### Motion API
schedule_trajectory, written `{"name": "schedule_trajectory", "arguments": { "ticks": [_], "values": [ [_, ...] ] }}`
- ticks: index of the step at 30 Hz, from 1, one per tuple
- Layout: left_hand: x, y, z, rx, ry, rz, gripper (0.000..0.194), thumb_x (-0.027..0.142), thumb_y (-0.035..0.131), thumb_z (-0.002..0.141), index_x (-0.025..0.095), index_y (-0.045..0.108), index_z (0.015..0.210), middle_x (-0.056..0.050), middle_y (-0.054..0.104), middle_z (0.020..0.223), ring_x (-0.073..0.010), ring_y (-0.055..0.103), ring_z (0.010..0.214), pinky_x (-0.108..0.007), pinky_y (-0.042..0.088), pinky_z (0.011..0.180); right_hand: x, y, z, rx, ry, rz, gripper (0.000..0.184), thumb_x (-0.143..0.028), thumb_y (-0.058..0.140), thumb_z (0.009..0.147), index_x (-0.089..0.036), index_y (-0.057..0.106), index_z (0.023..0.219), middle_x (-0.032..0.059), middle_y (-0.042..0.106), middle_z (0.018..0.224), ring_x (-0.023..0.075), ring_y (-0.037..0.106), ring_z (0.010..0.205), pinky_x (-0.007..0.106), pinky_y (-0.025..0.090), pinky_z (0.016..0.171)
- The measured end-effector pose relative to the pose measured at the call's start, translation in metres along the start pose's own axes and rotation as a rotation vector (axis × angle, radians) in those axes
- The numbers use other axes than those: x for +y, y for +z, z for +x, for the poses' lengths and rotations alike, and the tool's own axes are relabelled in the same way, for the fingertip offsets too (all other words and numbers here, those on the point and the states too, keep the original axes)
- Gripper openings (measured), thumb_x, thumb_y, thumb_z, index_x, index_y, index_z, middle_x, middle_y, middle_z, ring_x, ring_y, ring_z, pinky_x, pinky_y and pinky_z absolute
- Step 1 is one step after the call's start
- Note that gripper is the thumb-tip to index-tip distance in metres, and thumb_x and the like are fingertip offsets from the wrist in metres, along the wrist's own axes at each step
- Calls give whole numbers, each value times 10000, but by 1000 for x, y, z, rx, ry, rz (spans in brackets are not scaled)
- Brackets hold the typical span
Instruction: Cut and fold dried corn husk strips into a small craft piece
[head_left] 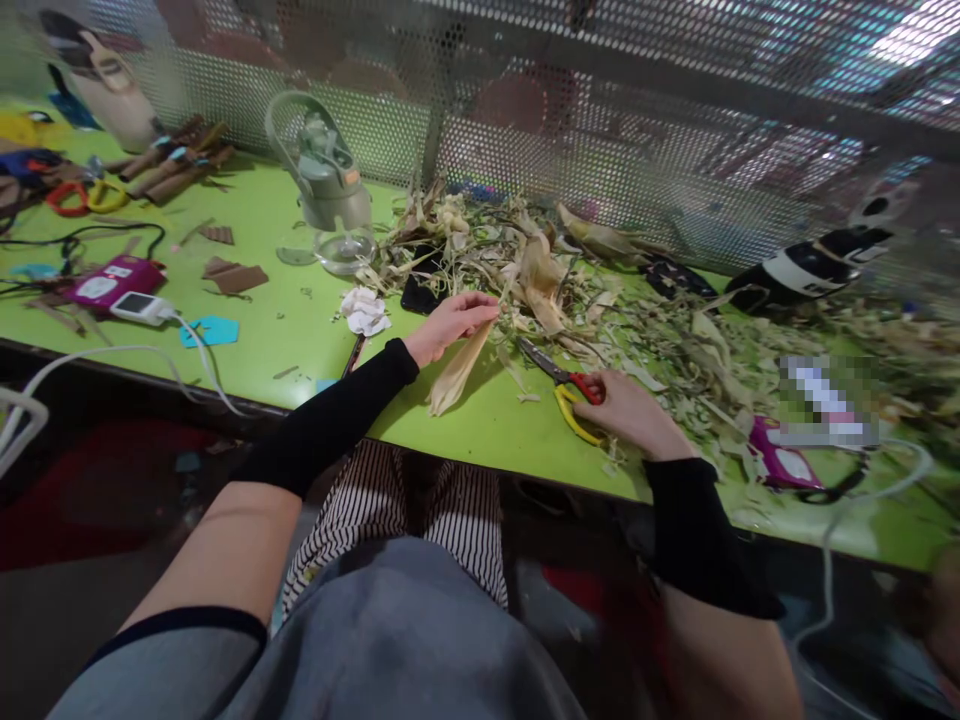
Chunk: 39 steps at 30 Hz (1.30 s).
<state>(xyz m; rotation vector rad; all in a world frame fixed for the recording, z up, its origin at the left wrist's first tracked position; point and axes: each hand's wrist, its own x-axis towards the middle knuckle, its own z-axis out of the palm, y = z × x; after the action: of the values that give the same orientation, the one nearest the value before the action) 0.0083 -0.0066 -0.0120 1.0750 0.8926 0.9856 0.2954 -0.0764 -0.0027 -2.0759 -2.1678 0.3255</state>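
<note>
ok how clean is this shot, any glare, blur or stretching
Head view: bright glare at top right, beyond the perforated screen; head view: wide-angle stretching seems to slant the dark bottle; head view: a pixelated patch at right; head view: scissors and pale husk fairly clear.
</note>
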Motion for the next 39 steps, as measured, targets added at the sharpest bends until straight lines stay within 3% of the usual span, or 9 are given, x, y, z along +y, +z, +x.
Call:
{"name": "schedule_trajectory", "arguments": {
  "ticks": [3, 5, 9, 12, 17, 20, 24, 39],
  "values": [
    [1, 0, 1, -2, -13, 5, 94, 235, 697, 908, 179, 668, 978, 17, 684, 896, -82, 545, 749, -245, 391, 750, -6, -10, -8, -115, 94, 9, 211, -396, 661, 673, -233, 608, 795, 59, 698, 709, 230, 619, 626, 333, 433, 574],
    [3, 1, 0, -13, -15, 6, 85, 233, 684, 915, 179, 665, 978, 17, 686, 908, -83, 551, 764, -244, 393, 764, -5, -17, -16, -121, 106, 62, 269, -422, 646, 683, -221, 641, 862, 91, 753, 828, 262, 675, 714, 350, 481, 625],
    [5, 3, -3, -49, -5, -7, 65, 226, 680, 924, 171, 657, 950, 14, 681, 906, -85, 550, 777, -245, 382, 766, 8, -27, -28, -146, 129, 113, 449, -648, 642, 735, -219, 659, 868, 110, 754, 823, 292, 694, 739, 398, 518, 661],
    [6, 5, -5, -47, -8, -26, 52, 209, 686, 919, 167, 656, 922, 15, 668, 879, -89, 546, 774, -250, 379, 763, 11, -30, -36, -90, 89, 202, 585, -781, 689, 696, -231, 645, 890, 80, 721, 751, 263, 655, 647, 400, 512, 590],
    [6, 6, -4, -57, 1, -53, 44, 175, 694, 909, 158, 665, 880, 28, 640, 822, -81, 511, 720, -250, 357, 712, -11, -28, -43, 100, 59, 323, 674, -790, 772, 625, -242, 593, 974, 55, 669, 722, 279, 674, 662, 409, 538, 574],
    [5, 7, -3, -70, 2, -56, 49, 174, 700, 906, 158, 675, 868, 33, 631, 792, -78, 494, 691, -252, 343, 689, -29, -27, -41, 213, 16, 274, 661, -783, 764, 650, -243, 616, 1002, 98, 711, 843, 299, 710, 763, 423, 570, 651],
    [6, 8, -3, -68, -10, -58, 38, 172, 697, 904, 158, 680, 873, 33, 632, 792, -79, 497, 697, -252, 340, 695, -40, -27, -36, 238, -16, 248, 613, -744, 757, 711, -248, 634, 1049, 97, 727, 891, 288, 711, 774, 402, 561, 662],
    [1, 8, -2, -139, 3, -38, 44, 185, 698, 898, 144, 685, 910, 19, 666, 814, -77, 499, 688, -247, 348, 691, -31, -28, -32, 229, -84, 173, 505, -627, 699, 797, -239, 651, 1116, 103, 746, 904, 299, 720, 766, 397, 539, 660]
  ]
}}
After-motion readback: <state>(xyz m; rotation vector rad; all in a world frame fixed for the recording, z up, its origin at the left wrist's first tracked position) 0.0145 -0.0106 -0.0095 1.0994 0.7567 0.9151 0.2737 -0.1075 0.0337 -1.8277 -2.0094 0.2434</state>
